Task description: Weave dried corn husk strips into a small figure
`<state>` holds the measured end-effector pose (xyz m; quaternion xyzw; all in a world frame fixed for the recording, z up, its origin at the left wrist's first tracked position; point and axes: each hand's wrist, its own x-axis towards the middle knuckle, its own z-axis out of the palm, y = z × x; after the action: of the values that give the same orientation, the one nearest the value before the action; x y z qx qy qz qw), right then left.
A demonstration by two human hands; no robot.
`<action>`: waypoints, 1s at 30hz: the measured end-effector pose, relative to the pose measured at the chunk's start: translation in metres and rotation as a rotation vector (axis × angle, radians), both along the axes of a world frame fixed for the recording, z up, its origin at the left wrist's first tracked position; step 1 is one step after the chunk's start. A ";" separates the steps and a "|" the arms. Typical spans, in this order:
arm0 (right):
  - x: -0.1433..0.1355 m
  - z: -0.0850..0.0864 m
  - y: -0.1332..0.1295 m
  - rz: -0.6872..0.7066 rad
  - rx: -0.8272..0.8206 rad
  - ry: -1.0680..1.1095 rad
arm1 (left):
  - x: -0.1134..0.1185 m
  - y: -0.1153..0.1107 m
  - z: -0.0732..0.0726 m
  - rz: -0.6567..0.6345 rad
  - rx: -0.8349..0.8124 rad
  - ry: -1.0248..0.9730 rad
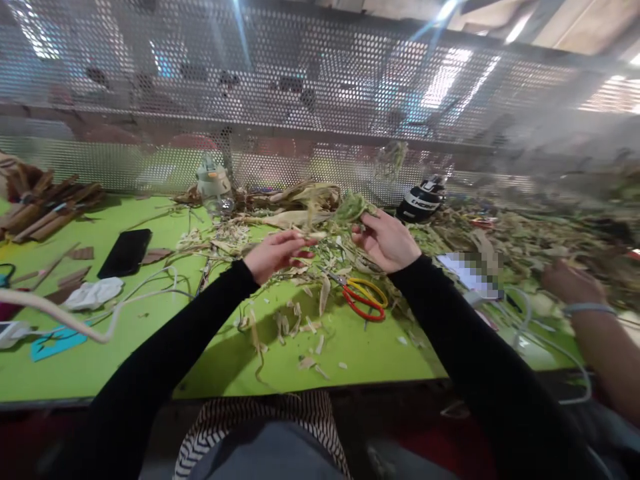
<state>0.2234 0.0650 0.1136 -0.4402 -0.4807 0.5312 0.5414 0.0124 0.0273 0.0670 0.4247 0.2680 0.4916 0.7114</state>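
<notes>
My left hand [280, 255] pinches a pale piece of plant [314, 236] between thumb and fingers, over the middle of the green table [190, 343]. To its right, my right hand [385, 240] is closed on a green, crumpled leaf [352, 208]. The two hands are apart. Below and between them lie scissors [363, 297] with one red and one yellow handle, among pale scraps [295, 319]. Behind the hands is a heap of dry husks [295, 200].
A green bottle [213, 187] and a black bottle [423, 199] stand near the perforated metal screen [300, 100]. A phone [125, 253], cables and brown bundles [50, 207] are at left. Another person's hand [575, 281] reaches into plant matter at right.
</notes>
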 end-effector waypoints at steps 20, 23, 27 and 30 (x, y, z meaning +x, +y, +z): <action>-0.051 -0.074 0.001 0.231 0.076 -0.487 | 0.010 -0.024 -0.060 -0.045 -0.244 -0.026; -0.041 -0.073 0.041 0.168 0.122 -0.791 | -0.003 -0.025 -0.067 0.030 -0.270 -0.025; -0.034 -0.063 0.094 -0.052 0.245 -1.159 | -0.008 -0.026 -0.077 0.029 -0.273 -0.028; -0.040 -0.064 0.116 -0.094 0.296 -1.391 | -0.003 -0.026 -0.084 -0.067 -0.260 0.014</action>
<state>0.1839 0.1812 0.0500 -0.6191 -0.7623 0.0324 0.1859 0.0091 0.0014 -0.0172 0.3409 0.3203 0.4257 0.7746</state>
